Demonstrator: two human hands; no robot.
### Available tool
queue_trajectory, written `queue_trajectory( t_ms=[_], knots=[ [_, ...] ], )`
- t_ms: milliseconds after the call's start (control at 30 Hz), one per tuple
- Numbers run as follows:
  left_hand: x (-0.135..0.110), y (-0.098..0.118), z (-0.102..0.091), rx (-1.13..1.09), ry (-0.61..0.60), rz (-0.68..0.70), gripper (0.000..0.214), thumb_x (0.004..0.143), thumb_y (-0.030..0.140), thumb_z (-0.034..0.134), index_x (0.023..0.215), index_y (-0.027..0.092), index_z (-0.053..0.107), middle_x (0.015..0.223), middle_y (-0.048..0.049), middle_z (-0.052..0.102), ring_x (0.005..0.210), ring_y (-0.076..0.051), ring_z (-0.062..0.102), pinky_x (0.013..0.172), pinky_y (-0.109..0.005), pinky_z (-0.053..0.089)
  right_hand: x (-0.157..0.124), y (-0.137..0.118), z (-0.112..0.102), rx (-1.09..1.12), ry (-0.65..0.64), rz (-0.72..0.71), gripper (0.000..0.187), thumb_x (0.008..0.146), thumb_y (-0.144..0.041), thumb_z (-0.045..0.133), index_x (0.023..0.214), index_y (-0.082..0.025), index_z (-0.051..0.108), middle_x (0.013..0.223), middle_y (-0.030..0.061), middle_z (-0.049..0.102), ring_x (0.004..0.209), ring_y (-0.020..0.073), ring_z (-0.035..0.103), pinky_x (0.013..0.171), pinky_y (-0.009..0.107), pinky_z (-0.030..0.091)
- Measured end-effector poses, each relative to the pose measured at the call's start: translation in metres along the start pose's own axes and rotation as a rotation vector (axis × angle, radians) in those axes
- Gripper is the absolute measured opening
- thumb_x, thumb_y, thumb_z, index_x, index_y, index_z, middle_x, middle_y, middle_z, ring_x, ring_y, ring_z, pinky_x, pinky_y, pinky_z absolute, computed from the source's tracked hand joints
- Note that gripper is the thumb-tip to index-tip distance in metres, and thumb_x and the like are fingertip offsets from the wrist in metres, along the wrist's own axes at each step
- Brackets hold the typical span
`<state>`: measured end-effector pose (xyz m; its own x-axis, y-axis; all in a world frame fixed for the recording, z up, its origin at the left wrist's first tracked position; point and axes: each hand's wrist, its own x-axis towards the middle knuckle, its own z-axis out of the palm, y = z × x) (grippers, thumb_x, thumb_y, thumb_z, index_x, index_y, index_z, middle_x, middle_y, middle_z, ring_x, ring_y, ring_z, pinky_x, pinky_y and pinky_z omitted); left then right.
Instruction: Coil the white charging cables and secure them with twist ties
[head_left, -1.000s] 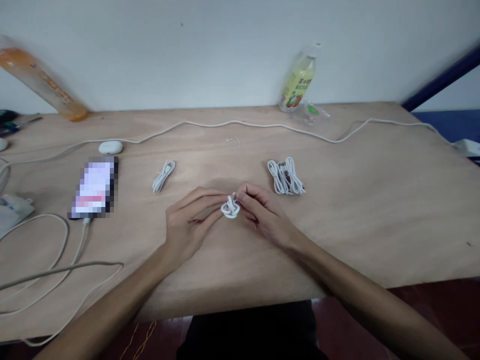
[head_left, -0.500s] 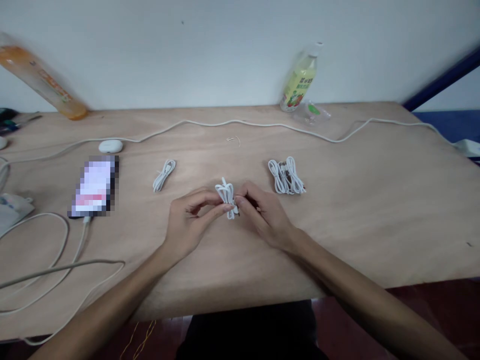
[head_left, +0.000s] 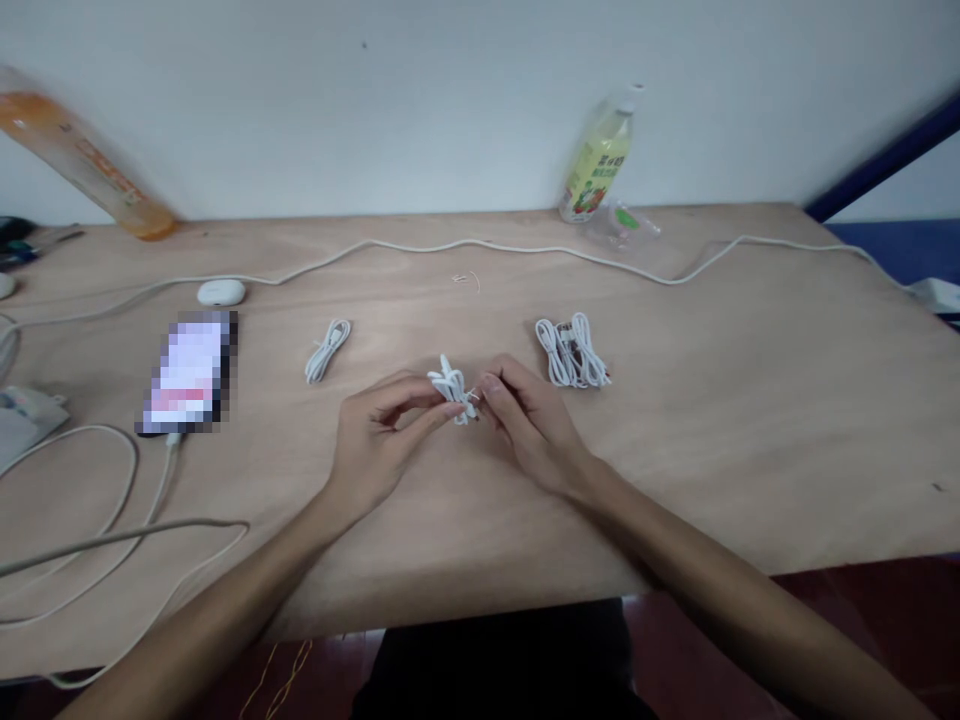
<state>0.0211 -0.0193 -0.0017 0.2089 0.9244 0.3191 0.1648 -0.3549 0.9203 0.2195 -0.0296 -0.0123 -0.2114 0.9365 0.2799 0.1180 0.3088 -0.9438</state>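
Fingers [head_left: 417, 393] of left hand [head_left: 371, 450] and right hand [head_left: 536, 430] pinch one coiled cable [head_left: 448, 382], between one small bundle [head_left: 327, 350] and one larger bundle [head_left: 571, 350].

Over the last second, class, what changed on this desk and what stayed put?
The small cable bundle, pinched between the left hand and right hand, was turned from a flat coil to loops pointing up and away, and rose slightly. Both hands kept their grip. The larger bundle, phone and bottle did not move.
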Motion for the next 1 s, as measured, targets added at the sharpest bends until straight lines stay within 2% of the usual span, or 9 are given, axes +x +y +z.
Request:
queue_trajectory(
  t_ms=[100, 267, 433, 700, 867, 1000],
  knots=[
    [-0.0007, -0.0027, -0.0008, 0.053, 0.037, 0.103, 0.006, 0.092, 0.029, 0.09, 0.089, 0.025, 0.087, 0.091, -0.0026, 0.086, 0.085, -0.019, 0.079, 0.081, -0.031, 0.064, 0.0016, 0.0002, 0.0018, 0.078, 0.074, 0.015, 0.02, 0.108, -0.034, 0.062, 0.091, -0.024, 0.063, 0.075, -0.0045, 0.057, 0.061, 0.0116, 0.048, 0.057, 0.028, 0.039],
    [-0.0013, -0.0073, -0.0009, 0.078, 0.074, 0.164, 0.002, 0.093, 0.025, 0.09, 0.093, 0.026, 0.088, 0.094, -0.0018, 0.087, 0.085, -0.018, 0.08, 0.081, -0.031, 0.066, 0.0041, 0.0029, 0.0036, 0.11, 0.179, -0.009, 0.005, 0.098, -0.026, 0.075, 0.095, -0.023, 0.076, 0.081, -0.0031, 0.069, 0.058, 0.0095, 0.051, 0.052, 0.026, 0.04],
    [-0.001, -0.0076, -0.0005, 0.106, 0.066, 0.177, 0.002, 0.093, 0.025, 0.089, 0.092, 0.026, 0.088, 0.093, -0.0012, 0.087, 0.084, -0.018, 0.08, 0.08, -0.031, 0.066, 0.0029, 0.0026, 0.004, 0.041, 0.221, -0.045, 0.007, 0.096, -0.022, 0.078, 0.093, -0.025, 0.083, 0.079, -0.0026, 0.072, 0.056, 0.0092, 0.054, 0.05, 0.026, 0.041],
    [-0.0013, -0.0066, -0.0023, 0.129, 0.059, 0.186, 0.004, 0.094, 0.023, 0.087, 0.094, 0.027, 0.089, 0.095, -0.0012, 0.087, 0.085, -0.018, 0.081, 0.081, -0.031, 0.067, -0.0001, 0.0002, 0.0, -0.187, 0.191, -0.251, 0.017, 0.1, -0.016, 0.074, 0.104, -0.026, 0.087, 0.088, 0.0012, 0.077, 0.065, 0.0114, 0.059, 0.052, 0.025, 0.047],
    [-0.0045, -0.0067, -0.001, 0.181, 0.075, 0.215, 0.009, 0.095, 0.02, 0.086, 0.098, 0.028, 0.09, 0.096, -0.0007, 0.088, 0.084, -0.018, 0.082, 0.078, -0.03, 0.069, -0.0005, 0.0014, 0.0005, -0.248, 0.163, -0.275, 0.019, 0.102, -0.016, 0.07, 0.107, -0.025, 0.086, 0.086, 0.0009, 0.073, 0.062, 0.0107, 0.057, 0.052, 0.024, 0.049],
    [-0.0082, -0.0073, -0.001, 0.23, 0.093, 0.304, 0.013, 0.096, 0.016, 0.085, 0.102, 0.026, 0.089, 0.1, -0.0017, 0.088, 0.085, -0.017, 0.083, 0.076, -0.027, 0.069, -0.0002, 0.0019, 0.0006, -0.246, 0.145, -0.287, 0.021, 0.102, -0.013, 0.068, 0.107, -0.023, 0.086, 0.084, 0.0007, 0.071, 0.062, 0.0104, 0.057, 0.052, 0.023, 0.048]
  ],
)
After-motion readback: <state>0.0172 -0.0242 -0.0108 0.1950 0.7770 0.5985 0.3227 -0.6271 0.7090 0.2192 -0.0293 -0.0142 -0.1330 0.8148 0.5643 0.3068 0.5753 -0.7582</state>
